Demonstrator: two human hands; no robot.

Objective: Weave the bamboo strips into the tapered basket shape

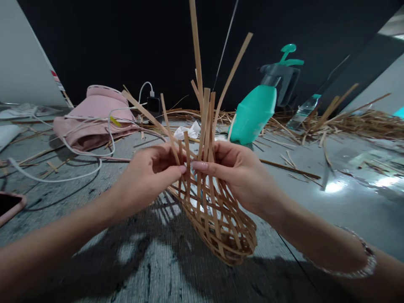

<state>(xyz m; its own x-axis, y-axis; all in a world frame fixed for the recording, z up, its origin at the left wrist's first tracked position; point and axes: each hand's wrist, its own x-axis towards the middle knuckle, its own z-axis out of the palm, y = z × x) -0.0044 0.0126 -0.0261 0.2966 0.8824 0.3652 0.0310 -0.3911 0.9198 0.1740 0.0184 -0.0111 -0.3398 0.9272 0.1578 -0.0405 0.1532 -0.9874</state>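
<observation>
A tan, openwork basket of flat woven strips (218, 227) is low in the middle of the view, its rounded body toward five o'clock, its loose strip ends (205, 109) rising toward twelve. From ten o'clock the left hand (143, 174) pinches strips at its upper part; from one o'clock the right hand (244, 172) (a beaded bracelet (371, 265) circles that arm) pinches others. Beyond, a turquoise plastic pump sprayer (255, 113) tilts at one o'clock; a pink fabric visor (101, 105) lies at ten.
</observation>
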